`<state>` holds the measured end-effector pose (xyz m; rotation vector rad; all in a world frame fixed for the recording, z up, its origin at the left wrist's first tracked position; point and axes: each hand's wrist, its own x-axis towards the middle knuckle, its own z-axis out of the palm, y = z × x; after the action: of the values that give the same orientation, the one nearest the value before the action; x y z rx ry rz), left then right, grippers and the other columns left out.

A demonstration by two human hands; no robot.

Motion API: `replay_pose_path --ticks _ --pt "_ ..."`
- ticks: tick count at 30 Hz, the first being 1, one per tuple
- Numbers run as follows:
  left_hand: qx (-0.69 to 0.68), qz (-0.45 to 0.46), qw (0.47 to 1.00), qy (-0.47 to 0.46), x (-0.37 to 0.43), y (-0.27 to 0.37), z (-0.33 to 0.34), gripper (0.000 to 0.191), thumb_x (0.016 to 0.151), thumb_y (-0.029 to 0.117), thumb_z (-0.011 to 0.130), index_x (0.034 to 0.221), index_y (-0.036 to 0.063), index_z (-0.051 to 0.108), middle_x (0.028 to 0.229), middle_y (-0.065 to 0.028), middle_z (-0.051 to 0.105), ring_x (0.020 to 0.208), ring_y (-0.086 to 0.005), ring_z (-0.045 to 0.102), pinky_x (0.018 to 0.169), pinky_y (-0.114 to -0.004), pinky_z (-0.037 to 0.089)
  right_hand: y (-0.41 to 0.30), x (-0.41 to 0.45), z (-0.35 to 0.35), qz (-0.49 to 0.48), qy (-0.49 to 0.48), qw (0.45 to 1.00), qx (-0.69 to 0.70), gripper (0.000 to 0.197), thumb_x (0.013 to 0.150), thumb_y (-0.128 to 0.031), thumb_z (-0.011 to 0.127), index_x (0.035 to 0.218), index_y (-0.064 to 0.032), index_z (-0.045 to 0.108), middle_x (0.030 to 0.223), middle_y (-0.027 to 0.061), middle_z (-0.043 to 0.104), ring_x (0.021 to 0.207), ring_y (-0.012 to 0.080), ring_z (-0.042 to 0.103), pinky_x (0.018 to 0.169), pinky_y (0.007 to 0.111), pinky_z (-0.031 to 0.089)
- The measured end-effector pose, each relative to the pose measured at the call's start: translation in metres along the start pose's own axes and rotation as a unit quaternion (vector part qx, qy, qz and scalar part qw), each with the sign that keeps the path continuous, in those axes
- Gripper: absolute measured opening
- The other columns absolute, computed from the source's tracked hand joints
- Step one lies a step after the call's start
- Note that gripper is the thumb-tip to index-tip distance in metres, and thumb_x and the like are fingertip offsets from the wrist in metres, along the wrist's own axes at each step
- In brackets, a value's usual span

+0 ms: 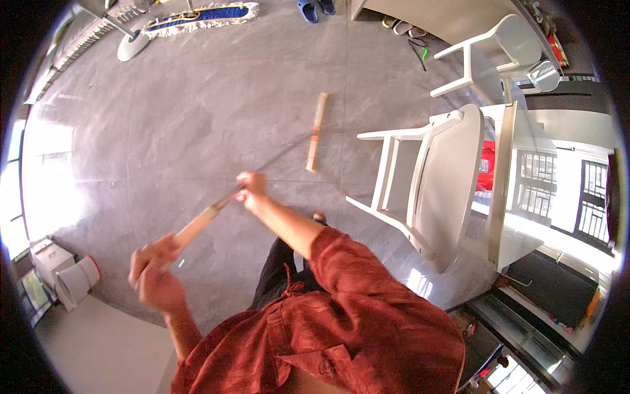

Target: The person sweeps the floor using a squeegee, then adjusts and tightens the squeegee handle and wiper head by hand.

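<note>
A long-handled push broom slants across the view, its pale narrow head (319, 113) with an orange middle resting on the grey floor. My right hand (253, 189) is wrapped around the dark shaft (280, 157), partway down. Higher up, my left hand (160, 271) grips the end of the light tan handle section (197, 227); this hand is blurred. One of my feet (319, 216) shows below the right forearm, to the near side of the broom head.
White chairs (445, 187) stand right of the broom head, beside a glass-topped table (507, 182). At the upper left are a blue dust mop (206, 18) and a round stand base (134, 47). Blue clogs (308, 11) lie at the top. A white bin (76, 280) sits lower left.
</note>
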<state>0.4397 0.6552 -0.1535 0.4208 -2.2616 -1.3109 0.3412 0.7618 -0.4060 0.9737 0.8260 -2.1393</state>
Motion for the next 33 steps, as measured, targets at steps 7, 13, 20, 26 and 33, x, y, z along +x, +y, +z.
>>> replay_pose_path --ticks 7,13,20,26,33 --pt "-0.112 0.012 0.99 -0.079 0.029 0.053 0.021 0.019 0.077 0.013 0.04 0.062 0.0012 0.041 0.064 -0.015 0.049 0.073 -0.0299 0.053 0.084 -0.049 0.036 -0.053 0.017 0.078 0.036 -0.088 0.995 -0.034 0.016 0.063 -0.01 0.053 0.053 -0.0047 0.043 0.047 0.0048 0.04 0.031 0.0109 0.031 0.028 0.025 0.021" --pt "-0.198 -0.057 0.97 -0.131 0.103 0.036 0.168 0.013 0.068 0.007 0.044 0.066 -0.0041 0.05 0.075 -0.0209 0.058 0.079 -0.0295 0.056 0.079 -0.04 0.04 -0.219 0.08 -0.02 -0.157 -0.003 0.987 0.017 0.008 0.068 -0.005 0.05 0.062 0.0007 0.051 0.056 0.0105 0.047 0.035 0.0151 0.035 0.03 0.025 0.025" --pt "-0.3 -0.152 0.872 -0.357 0.206 0.045 0.413 0.013 0.071 0.004 0.043 0.068 -0.0043 0.053 0.073 -0.0127 0.058 0.079 -0.022 0.055 0.073 -0.032 0.042 -0.415 0.12 -0.16 -0.168 0.211 0.939 0.212 0.009 0.071 -0.012 0.05 0.063 -0.0076 0.046 0.054 0.0032 0.042 0.032 0.0088 0.028 0.03 0.023 0.024" --pt "-0.228 -0.23 0.892 -0.315 0.244 0.048 0.439 0.015 0.074 0.008 0.046 0.07 -0.0032 0.055 0.075 -0.0104 0.058 0.078 -0.019 0.054 0.076 -0.029 0.037 -0.423 0.163 -0.135 -0.16 0.242 0.933 0.212 0.013 0.071 -0.013 0.048 0.058 -0.01 0.045 0.045 0.0014 0.035 0.03 0.012 0.032 0.027 0.023 0.021" --pt "0.024 -0.02 0.989 -0.147 0.215 0.054 0.303 0.025 0.08 0.016 0.048 0.07 -0.0072 0.053 0.074 -0.0162 0.055 0.073 -0.0268 0.056 0.079 -0.043 0.042 -0.362 0.139 0.0 -0.121 0.154 0.98 -0.024 0.014 0.062 -0.002 0.053 0.05 -0.0016 0.047 0.042 0.0083 0.041 0.027 0.0165 0.035 0.024 0.028 0.021"
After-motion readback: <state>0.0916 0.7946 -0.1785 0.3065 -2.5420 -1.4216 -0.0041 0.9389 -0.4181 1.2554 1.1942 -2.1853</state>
